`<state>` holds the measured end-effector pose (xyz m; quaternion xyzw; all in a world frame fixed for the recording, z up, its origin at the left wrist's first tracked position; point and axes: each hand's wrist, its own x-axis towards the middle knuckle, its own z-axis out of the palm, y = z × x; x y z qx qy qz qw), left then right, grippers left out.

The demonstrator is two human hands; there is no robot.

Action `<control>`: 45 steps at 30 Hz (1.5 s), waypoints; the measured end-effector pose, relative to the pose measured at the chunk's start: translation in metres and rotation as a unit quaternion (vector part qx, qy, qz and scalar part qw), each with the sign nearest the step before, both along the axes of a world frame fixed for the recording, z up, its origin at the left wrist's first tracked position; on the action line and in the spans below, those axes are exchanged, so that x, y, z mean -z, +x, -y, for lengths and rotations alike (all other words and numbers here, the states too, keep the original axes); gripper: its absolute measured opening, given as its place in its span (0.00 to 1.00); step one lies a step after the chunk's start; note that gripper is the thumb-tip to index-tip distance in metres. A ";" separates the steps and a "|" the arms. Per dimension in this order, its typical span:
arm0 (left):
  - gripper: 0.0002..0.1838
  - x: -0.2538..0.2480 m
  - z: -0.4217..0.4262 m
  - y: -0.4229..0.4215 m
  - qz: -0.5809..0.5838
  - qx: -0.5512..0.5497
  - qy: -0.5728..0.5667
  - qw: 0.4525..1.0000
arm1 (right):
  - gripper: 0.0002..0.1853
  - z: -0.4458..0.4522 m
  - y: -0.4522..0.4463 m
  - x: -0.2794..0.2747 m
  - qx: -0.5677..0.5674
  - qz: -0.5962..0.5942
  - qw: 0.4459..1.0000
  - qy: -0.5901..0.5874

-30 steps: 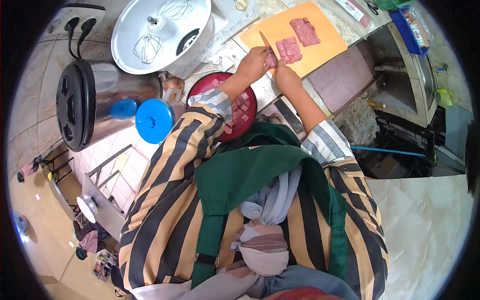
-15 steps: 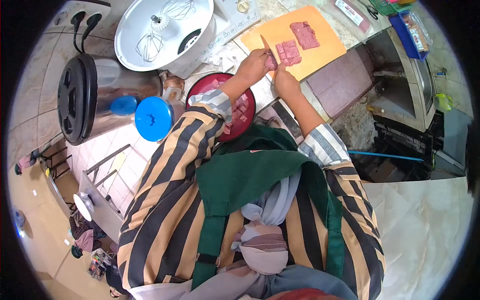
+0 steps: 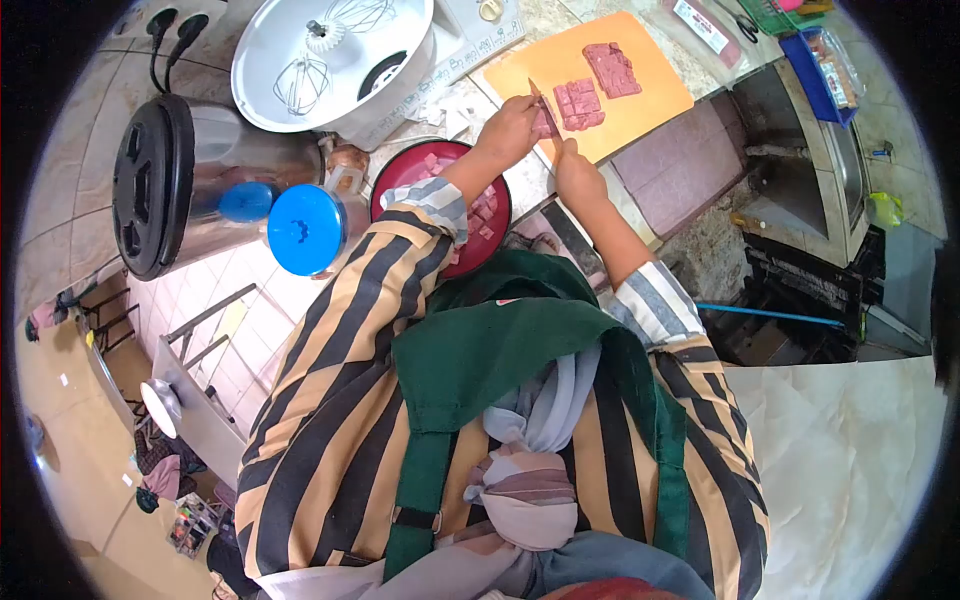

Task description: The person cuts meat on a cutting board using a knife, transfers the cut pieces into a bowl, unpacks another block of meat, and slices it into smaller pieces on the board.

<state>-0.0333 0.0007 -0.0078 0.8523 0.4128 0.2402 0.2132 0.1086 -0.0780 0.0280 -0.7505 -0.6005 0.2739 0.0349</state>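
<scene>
Nearest: knotted scarf [image 3: 525,500] at person's chest, then green apron [image 3: 490,350] over striped shirt [image 3: 330,370], sleeves ending in gray-white cuffs. Red bowl [image 3: 400,168] w/ dark rim just past apron, partly under L forearm; meat cubes [image 3: 484,208] in it.

R hand [image 3: 581,176] next, fingers wrapped round handle of knife [image 3: 550,118], blade pointing away from body, over L part of orange board [image 3: 650,115]. L hand [image 3: 510,128] just beside blade, on its L side, fingers bent & bunched at a meat strip [image 3: 542,125]; can't tell if they pinch it or only press. Strip lies btwn L hand & blade, nr board's L edge. Scored meat block [image 3: 579,104] just R of blade, cut lines on top. 2nd block [image 3: 612,69] farther back, same board, apart from 1st.

L of bowl: jug [image 3: 303,230] w/ blue lid, then steel container [image 3: 265,165] w/ black lid. White tub [image 3: 270,50] past them, whisks [image 3: 302,85] inside. Back R: labelled pack [image 3: 700,30] nr board, scissors [image 3: 746,27] by it, blue basket [image 3: 815,85] farther R. Far L: black plugs [image 3: 185,35] in wall socket.
</scene>
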 end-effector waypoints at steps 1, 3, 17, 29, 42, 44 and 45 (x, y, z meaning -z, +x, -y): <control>0.22 0.000 0.001 0.000 -0.006 0.002 0.004 1.000 | 0.12 0.004 0.000 -0.003 0.007 0.002 1.000 -0.016; 0.22 0.001 0.001 0.000 -0.006 0.000 0.005 1.000 | 0.12 -0.002 -0.001 0.001 0.003 0.000 1.000 -0.008; 0.22 -0.001 0.001 0.000 -0.007 0.003 -0.004 1.000 | 0.09 0.022 0.002 0.002 -0.006 0.017 1.000 0.024; 0.22 -0.002 0.001 -0.002 -0.004 0.002 -0.019 1.000 | 0.09 0.056 0.012 -0.009 -0.007 0.021 0.999 -0.039; 0.22 -0.004 0.000 0.000 0.009 0.005 -0.023 1.000 | 0.11 0.005 0.022 -0.009 -0.009 0.027 1.000 0.001; 0.22 -0.002 0.001 0.000 0.009 -0.004 -0.022 1.000 | 0.11 0.003 0.022 -0.019 -0.013 0.020 1.000 0.003; 0.22 -0.004 0.001 0.000 0.036 -0.019 -0.032 0.999 | 0.11 0.001 0.022 -0.022 -0.013 0.020 1.000 0.004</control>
